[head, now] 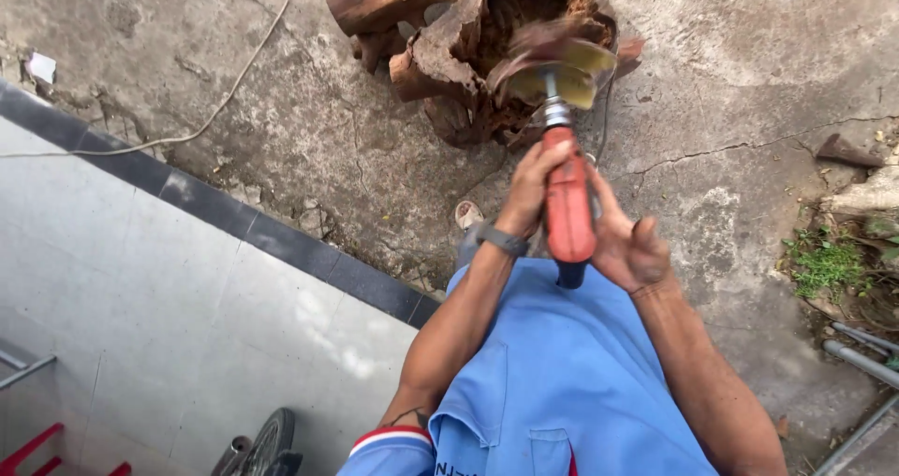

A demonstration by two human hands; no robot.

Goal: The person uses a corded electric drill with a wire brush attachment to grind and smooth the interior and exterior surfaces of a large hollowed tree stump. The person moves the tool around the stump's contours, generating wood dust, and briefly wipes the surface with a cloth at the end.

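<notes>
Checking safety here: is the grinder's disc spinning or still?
Spinning, it seems: the disc is smeared with motion blur against the stump, while the red grinder body looks sharp.

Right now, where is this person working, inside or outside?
Probably outside, in a yard: cracked concrete ground, a patch of grass, and a big tree stump being worked with a red power tool.

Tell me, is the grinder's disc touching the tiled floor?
No, the grinder, held by both hands, has its disc against the tree stump on the concrete, away from the tiles.
</notes>
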